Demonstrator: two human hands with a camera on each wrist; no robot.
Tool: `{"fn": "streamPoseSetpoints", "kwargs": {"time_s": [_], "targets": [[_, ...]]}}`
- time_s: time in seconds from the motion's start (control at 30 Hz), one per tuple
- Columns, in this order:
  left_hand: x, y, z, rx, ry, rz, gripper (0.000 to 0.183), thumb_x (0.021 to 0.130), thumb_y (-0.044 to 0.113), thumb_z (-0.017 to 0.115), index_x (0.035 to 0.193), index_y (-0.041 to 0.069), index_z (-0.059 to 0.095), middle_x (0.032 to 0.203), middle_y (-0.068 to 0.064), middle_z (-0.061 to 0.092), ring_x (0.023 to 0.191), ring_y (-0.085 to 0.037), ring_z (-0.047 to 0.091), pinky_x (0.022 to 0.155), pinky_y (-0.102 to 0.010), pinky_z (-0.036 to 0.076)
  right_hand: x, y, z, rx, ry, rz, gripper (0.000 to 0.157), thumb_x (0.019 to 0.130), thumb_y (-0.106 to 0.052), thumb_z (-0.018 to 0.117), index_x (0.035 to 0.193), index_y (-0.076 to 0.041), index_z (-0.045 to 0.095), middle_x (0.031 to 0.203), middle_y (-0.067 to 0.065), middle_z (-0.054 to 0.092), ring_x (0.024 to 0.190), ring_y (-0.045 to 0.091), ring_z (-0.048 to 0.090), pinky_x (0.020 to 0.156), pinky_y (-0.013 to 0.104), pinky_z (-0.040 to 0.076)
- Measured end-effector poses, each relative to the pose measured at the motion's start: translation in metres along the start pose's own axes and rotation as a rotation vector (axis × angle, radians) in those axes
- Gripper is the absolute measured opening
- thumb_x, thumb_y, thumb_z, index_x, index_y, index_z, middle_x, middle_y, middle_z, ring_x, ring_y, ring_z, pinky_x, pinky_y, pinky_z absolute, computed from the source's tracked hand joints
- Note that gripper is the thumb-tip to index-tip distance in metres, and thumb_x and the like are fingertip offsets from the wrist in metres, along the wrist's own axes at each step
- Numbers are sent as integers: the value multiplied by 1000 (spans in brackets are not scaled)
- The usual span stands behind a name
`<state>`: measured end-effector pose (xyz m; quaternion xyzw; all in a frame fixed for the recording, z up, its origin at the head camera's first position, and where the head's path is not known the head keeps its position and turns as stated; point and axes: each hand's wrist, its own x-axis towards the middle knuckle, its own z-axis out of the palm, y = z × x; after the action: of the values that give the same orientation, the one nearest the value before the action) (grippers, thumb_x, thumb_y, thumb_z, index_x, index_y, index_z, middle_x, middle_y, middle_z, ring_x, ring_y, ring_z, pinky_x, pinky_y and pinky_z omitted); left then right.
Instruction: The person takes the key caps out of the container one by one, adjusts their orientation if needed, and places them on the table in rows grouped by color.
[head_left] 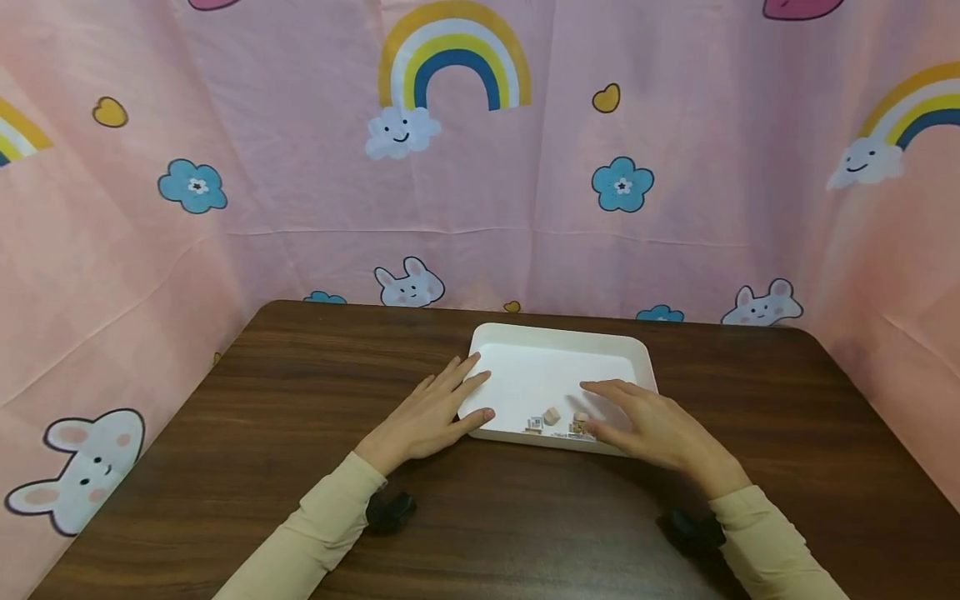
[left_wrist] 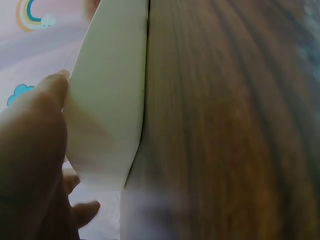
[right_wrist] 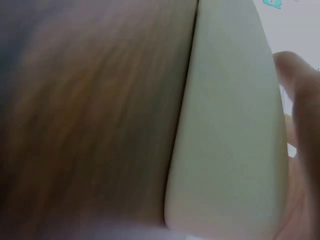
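Observation:
A shallow white tray [head_left: 517, 335] sits on the table, with several small beige pieces [head_left: 551, 416] near its front side; some look like little cubes, some carry print too small to read. My left hand [head_left: 427, 418] is at the tray's left front corner, fingers spread and fairly straight, reaching over the rim. Over the right front part hovers my right hand [head_left: 663, 427], fingers extended, partly covering the pieces. The wrist views show the tray's outer wall [left_wrist: 110, 85] close to each thumb; whether the thumbs touch it I cannot tell. Neither hand holds anything.
The dark brown wooden table [head_left: 315, 383] has rounded far corners. A pink curtain [head_left: 300, 150] printed with rainbows, rabbits and flowers hangs behind it and at both sides. Black devices [head_left: 390, 510] sit beneath both wrists, by the beige sleeves [head_left: 322, 521].

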<state>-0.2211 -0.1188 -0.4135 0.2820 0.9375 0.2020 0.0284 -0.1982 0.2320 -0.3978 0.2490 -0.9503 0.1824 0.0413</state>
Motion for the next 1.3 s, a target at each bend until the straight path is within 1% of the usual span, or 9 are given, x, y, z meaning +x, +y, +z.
{"fn": "streamPoseSetpoints", "kwargs": {"time_s": [0.13, 0.2, 0.3, 0.4, 0.53, 0.7, 0.87, 1.07, 1.3], "targets": [[1, 0, 4, -41, -12, -24, 72, 103, 62, 42, 161, 22, 32, 173, 3, 6, 158, -37, 11, 119, -69, 20, 6, 2, 4, 37, -4, -60, 45, 98, -47, 65, 134, -20, 67, 122, 0, 71, 105, 15, 68, 87, 43, 57], [1, 0, 4, -48, -13, -33, 73, 103, 63, 43, 161, 21, 31, 173, 3, 6, 157, -39, 12, 119, -69, 19, 11, 3, 5, 71, -7, -100, 39, 98, -40, 68, 129, -16, 70, 112, -4, 72, 93, 8, 66, 79, 35, 58], [2, 0, 3, -46, -6, -47, 74, 102, 64, 42, 162, 22, 30, 173, 3, 6, 156, -41, 13, 120, -68, 19, 18, 6, 7, 121, 3, -170, 32, 96, -28, 73, 123, -11, 72, 101, -6, 71, 80, 1, 62, 70, 26, 56], [3, 2, 4, -43, 4, -52, 74, 102, 64, 41, 161, 21, 31, 173, 2, 6, 155, -43, 16, 120, -68, 20, 22, 10, 8, 165, 18, -213, 28, 93, -19, 75, 119, -8, 74, 96, -4, 69, 73, 0, 60, 65, 23, 55], [2, 1, 6, -42, 9, -55, 73, 103, 63, 42, 161, 19, 32, 173, 0, 8, 155, -41, 20, 119, -70, 19, 25, 12, 11, 222, 4, -213, 25, 93, -17, 75, 116, -8, 76, 96, -2, 70, 73, 1, 63, 66, 23, 56], [2, 0, 9, -82, 19, -43, 72, 104, 60, 43, 160, 16, 33, 173, -2, 8, 155, -33, 23, 118, -73, 17, 25, 13, 12, 289, -31, -173, 26, 91, -19, 78, 114, -8, 77, 100, 0, 73, 77, 3, 68, 71, 24, 59], [4, 1, 11, -99, 35, -38, 71, 104, 59, 44, 159, 15, 35, 173, -1, 9, 155, -31, 23, 118, -73, 15, 24, 13, 11, 315, -42, -132, 24, 90, -19, 80, 110, -8, 79, 98, 0, 75, 80, 9, 72, 74, 25, 60], [3, 0, 11, -107, 29, -39, 70, 104, 59, 43, 158, 15, 36, 172, -1, 9, 156, -29, 23, 118, -73, 14, 21, 11, 12, 338, -8, -93, 20, 87, -15, 82, 105, -8, 78, 96, 1, 75, 82, 12, 73, 74, 26, 61], [3, 0, 11, -99, 52, -34, 66, 105, 56, 43, 157, 16, 37, 172, 0, 11, 155, -28, 25, 119, -71, 14, 21, 8, 17, 364, 97, -128, 20, 80, -6, 86, 97, -8, 76, 93, 2, 72, 81, 11, 70, 73, 28, 62]]}}
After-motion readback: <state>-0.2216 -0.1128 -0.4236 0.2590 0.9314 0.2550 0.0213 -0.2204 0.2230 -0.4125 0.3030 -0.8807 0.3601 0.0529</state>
